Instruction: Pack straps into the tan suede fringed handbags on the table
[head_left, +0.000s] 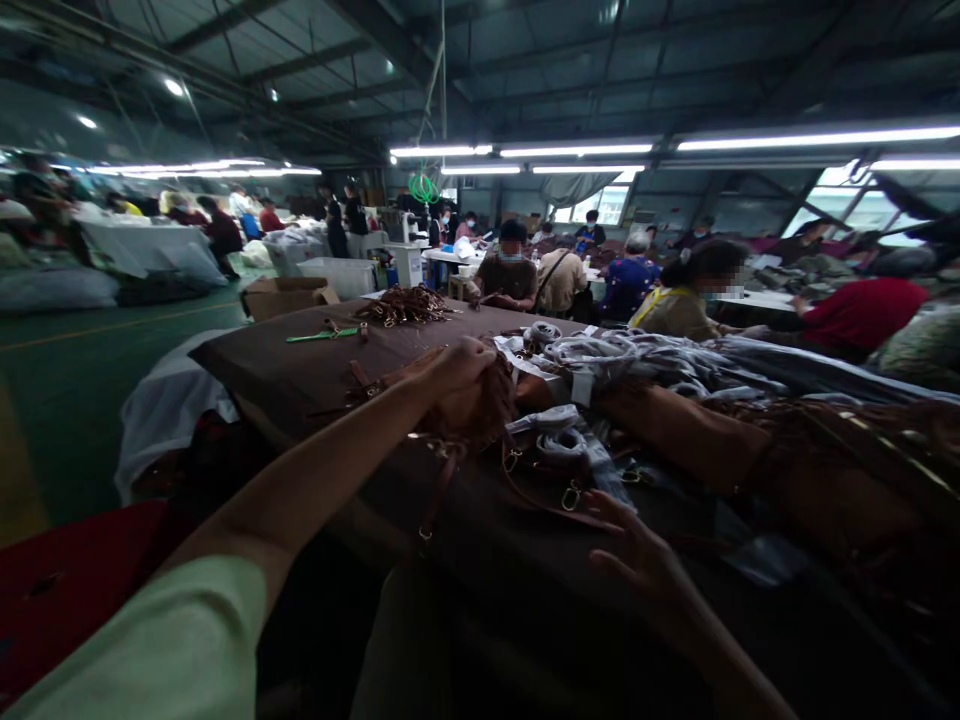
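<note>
My left hand [466, 368] reaches across the table with its fingers closed on the top of a brown leather bag [469, 405]. Thin brown straps with gold metal clasps hang from that bag toward the near table edge. Lower and to the right, my right hand [634, 545] is empty, its fingers spread. Close to those fingertips lies a brown leather strap [532, 505] with a gold buckle [571, 497]. Straps wrapped in whitish covering [559, 440] rest between the bag and the right side of the table.
The dark brown table [300, 385] bears a heap of brown straps with clasps [409, 305] and a green tool [322, 335]. On the right are more brown leather goods [690, 435] and wrapped straps [637, 355]. A person [510, 270] sits across the table; a cardboard box [285, 297] stands behind its left end.
</note>
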